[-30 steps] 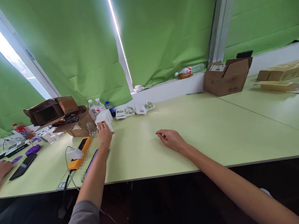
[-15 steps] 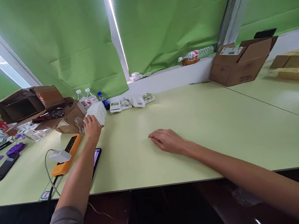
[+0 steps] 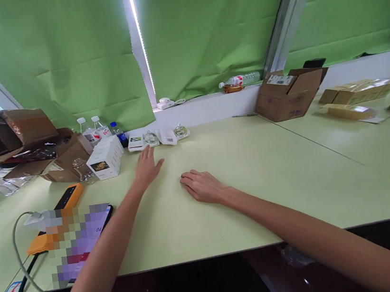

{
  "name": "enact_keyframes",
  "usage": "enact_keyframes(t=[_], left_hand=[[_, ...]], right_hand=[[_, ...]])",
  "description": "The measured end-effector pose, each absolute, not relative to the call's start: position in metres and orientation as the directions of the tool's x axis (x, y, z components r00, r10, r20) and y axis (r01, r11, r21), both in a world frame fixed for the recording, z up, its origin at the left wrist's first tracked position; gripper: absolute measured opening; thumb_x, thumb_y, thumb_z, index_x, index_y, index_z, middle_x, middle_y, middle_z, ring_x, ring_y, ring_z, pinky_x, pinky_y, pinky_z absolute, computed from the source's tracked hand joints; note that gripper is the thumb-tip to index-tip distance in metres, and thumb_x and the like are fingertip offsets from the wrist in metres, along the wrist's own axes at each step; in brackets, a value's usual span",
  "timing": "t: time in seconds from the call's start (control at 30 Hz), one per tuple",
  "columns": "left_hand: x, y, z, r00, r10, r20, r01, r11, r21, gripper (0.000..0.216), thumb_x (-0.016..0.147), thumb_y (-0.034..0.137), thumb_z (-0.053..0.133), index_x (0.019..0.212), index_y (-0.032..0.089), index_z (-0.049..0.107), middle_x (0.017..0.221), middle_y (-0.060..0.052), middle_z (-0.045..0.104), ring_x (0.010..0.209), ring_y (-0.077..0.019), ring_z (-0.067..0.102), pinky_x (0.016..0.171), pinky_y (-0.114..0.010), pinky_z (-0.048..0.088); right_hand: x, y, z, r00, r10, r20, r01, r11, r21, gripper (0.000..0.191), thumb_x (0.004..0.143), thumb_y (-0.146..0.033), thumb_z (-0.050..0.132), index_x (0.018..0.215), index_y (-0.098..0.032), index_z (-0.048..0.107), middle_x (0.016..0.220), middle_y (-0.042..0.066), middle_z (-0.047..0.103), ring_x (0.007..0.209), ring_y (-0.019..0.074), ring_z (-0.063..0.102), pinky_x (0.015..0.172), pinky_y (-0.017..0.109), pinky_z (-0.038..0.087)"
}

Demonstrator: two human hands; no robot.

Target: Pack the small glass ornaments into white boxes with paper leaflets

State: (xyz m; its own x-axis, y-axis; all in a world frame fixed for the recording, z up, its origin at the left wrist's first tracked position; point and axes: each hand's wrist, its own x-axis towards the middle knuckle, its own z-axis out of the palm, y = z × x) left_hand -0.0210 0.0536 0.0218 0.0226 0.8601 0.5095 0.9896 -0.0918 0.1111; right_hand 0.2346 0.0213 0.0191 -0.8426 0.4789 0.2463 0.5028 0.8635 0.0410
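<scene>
My left hand [image 3: 148,168] reaches forward over the table with its fingers spread and nothing in it. Its fingertips are just in front of a small clear glass item [image 3: 151,138] lying on white packaging; I cannot tell if they touch. Beside that is a white card with a barcode [image 3: 167,137], and then a second clear glass item [image 3: 180,130]. To the left of the hand stands a row of white boxes [image 3: 109,158] with a picture on the front one. My right hand [image 3: 202,186] rests on the tabletop, fingers loosely bent and slightly apart, holding nothing visible.
Clear bottles [image 3: 88,132] and a blue-capped bottle [image 3: 119,134] stand behind the white boxes. At left are open cardboard boxes [image 3: 62,158], an orange power strip [image 3: 68,197] and a partly blurred phone [image 3: 96,226]. Another carton [image 3: 278,99] sits at back right.
My left hand has left the white boxes and moved right, toward the glass items. The right hand stays on the table. The view has turned to the right.
</scene>
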Motion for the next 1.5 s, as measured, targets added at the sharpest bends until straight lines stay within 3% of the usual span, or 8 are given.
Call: enact_keyframes(t=[0.07, 0.17, 0.4, 0.57, 0.8, 1.2, 1.5], left_hand=[[-0.002, 0.058, 0.005, -0.028, 0.912, 0.408, 0.979, -0.058, 0.197, 0.063, 0.090, 0.053, 0.045, 0.137, 0.011, 0.041, 0.150, -0.019, 0.034, 0.137, -0.0290, 0.034, 0.111, -0.040, 0.030], [0.009, 0.058, -0.014, -0.024, 0.949, 0.315, 0.975, -0.048, 0.219, 0.057, 0.091, 0.054, 0.041, 0.129, 0.012, 0.050, 0.144, -0.020, 0.042, 0.136, -0.0294, 0.037, 0.112, -0.043, 0.026], [0.006, 0.053, -0.017, -0.017, 0.935, 0.354, 0.974, -0.064, 0.215, 0.049, 0.092, 0.048, 0.042, 0.128, 0.015, 0.051, 0.141, -0.017, 0.048, 0.133, -0.0270, 0.041, 0.112, -0.042, 0.025], [0.008, 0.054, -0.016, -0.025, 0.940, 0.340, 0.976, -0.052, 0.213, 0.049, 0.093, 0.047, 0.041, 0.129, 0.015, 0.051, 0.142, -0.016, 0.046, 0.134, -0.0268, 0.039, 0.113, -0.042, 0.024], [0.006, 0.056, -0.018, -0.013, 0.935, 0.354, 0.969, -0.075, 0.234, 0.045, 0.091, 0.047, 0.043, 0.124, 0.018, 0.054, 0.140, -0.016, 0.049, 0.133, -0.0298, 0.041, 0.112, -0.045, 0.026], [0.001, 0.058, -0.022, 0.005, 0.948, 0.319, 0.971, -0.081, 0.224, 0.050, 0.092, 0.047, 0.040, 0.128, 0.015, 0.051, 0.142, -0.018, 0.045, 0.134, -0.0290, 0.039, 0.112, -0.044, 0.024], [-0.002, 0.059, -0.021, -0.043, 0.920, 0.389, 0.927, -0.108, 0.358, 0.040, 0.094, 0.038, 0.037, 0.123, 0.014, 0.051, 0.125, -0.016, 0.058, 0.118, -0.0275, 0.053, 0.102, -0.039, 0.038]], right_hand=[[0.232, 0.030, 0.021, -0.856, 0.472, 0.213, 0.499, 0.861, 0.096, 0.029, 0.099, -0.022, 0.034, 0.109, -0.015, 0.060, 0.112, 0.013, 0.061, 0.097, 0.0219, 0.054, 0.071, 0.029, 0.044], [0.226, 0.056, 0.022, -0.836, 0.515, 0.191, 0.544, 0.825, 0.155, 0.028, 0.097, -0.021, 0.035, 0.109, -0.014, 0.060, 0.112, 0.015, 0.059, 0.098, 0.0234, 0.054, 0.075, 0.030, 0.045], [0.191, 0.148, 0.022, -0.656, 0.708, 0.263, 0.753, 0.637, 0.166, 0.032, 0.089, -0.011, 0.039, 0.110, -0.008, 0.063, 0.136, 0.021, 0.046, 0.127, 0.0282, 0.040, 0.096, 0.036, 0.042], [0.168, 0.191, 0.018, -0.603, 0.751, 0.269, 0.795, 0.593, 0.124, 0.032, 0.086, -0.009, 0.041, 0.106, -0.006, 0.067, 0.141, 0.022, 0.043, 0.136, 0.0293, 0.031, 0.100, 0.037, 0.040], [0.167, 0.213, 0.017, -0.577, 0.800, 0.168, 0.816, 0.572, 0.082, 0.031, 0.087, -0.005, 0.042, 0.107, -0.007, 0.066, 0.120, 0.020, 0.059, 0.115, 0.0262, 0.054, 0.095, 0.034, 0.043], [0.183, 0.175, 0.015, -0.562, 0.811, 0.161, 0.826, 0.559, 0.069, 0.029, 0.086, -0.008, 0.045, 0.106, -0.007, 0.066, 0.116, 0.019, 0.062, 0.112, 0.0260, 0.056, 0.092, 0.032, 0.044], [0.213, 0.123, 0.011, -0.610, 0.772, 0.176, 0.791, 0.607, 0.080, 0.027, 0.085, -0.009, 0.047, 0.104, -0.007, 0.066, 0.117, 0.018, 0.062, 0.112, 0.0262, 0.056, 0.093, 0.034, 0.043]])
